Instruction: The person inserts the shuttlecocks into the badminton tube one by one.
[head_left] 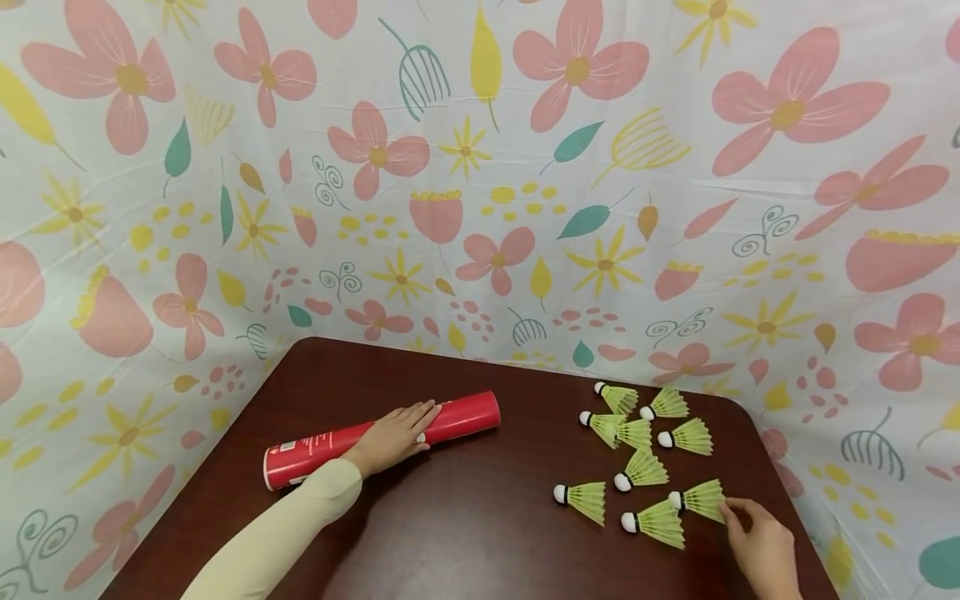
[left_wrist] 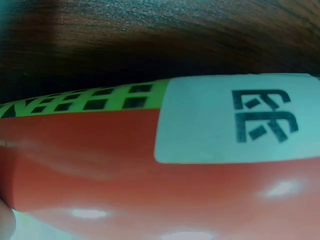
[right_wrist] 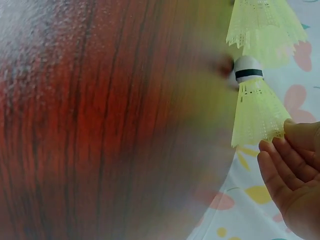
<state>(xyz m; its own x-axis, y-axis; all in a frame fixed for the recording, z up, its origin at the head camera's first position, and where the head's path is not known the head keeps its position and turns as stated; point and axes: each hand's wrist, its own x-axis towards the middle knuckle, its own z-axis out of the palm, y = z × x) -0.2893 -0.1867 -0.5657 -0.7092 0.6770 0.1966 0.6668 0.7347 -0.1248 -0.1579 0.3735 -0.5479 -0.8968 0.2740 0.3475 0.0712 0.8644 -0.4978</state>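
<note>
A red cardboard tube (head_left: pixel 465 419) with a white cap at its near end lies slanted on the left of the dark wooden table (head_left: pixel 465 525). My left hand (head_left: pixel 396 435) rests flat across its middle, fingers straight. The left wrist view is filled by the tube (left_wrist: pixel 100 165) and its white label (left_wrist: pixel 225 120). Several yellow-green shuttlecocks (head_left: pixel 637 433) lie scattered on the right. My right hand (head_left: pixel 759 543) touches the skirt rim of the nearest shuttlecock (head_left: pixel 703 498) with its fingertips. In the right wrist view the thumb and relaxed fingers (right_wrist: pixel 292 170) meet that shuttlecock (right_wrist: pixel 256 112) at its skirt edge.
A floral cloth (head_left: pixel 480 167) hangs behind and around the table, close to its far and side edges. The table's right edge (head_left: pixel 787 492) runs just beside my right hand. Bare wood lies between the tube and the shuttlecocks.
</note>
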